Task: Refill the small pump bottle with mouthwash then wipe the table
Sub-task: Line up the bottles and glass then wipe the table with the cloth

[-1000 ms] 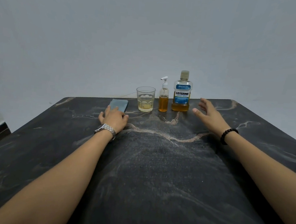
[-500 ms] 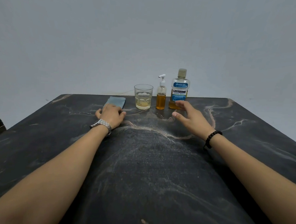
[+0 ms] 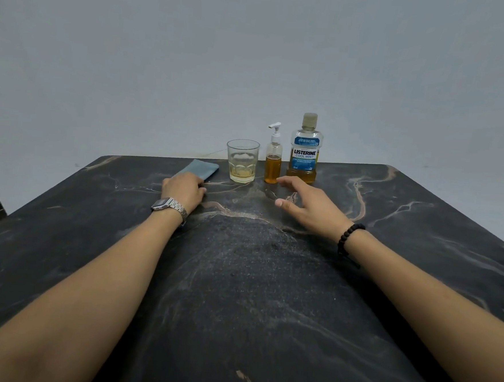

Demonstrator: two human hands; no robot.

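Upright pump bottle (image 3: 273,159) beside mouthwash (image 3: 304,151)

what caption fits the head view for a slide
Right hand reaches toward pump bottle beside mouthwash bottle; left hand rests by cloth.

Near end of the blue cloth (image 3: 203,168) lay hidden under the left hand (image 3: 183,189). Left fingertips curled out of sight. Small print on the mouthwash bottle (image 3: 304,152) label was too fine to read. Table (image 3: 238,279) ran off the frame at left, right and bottom. Both forearms were cut by the lower edge.
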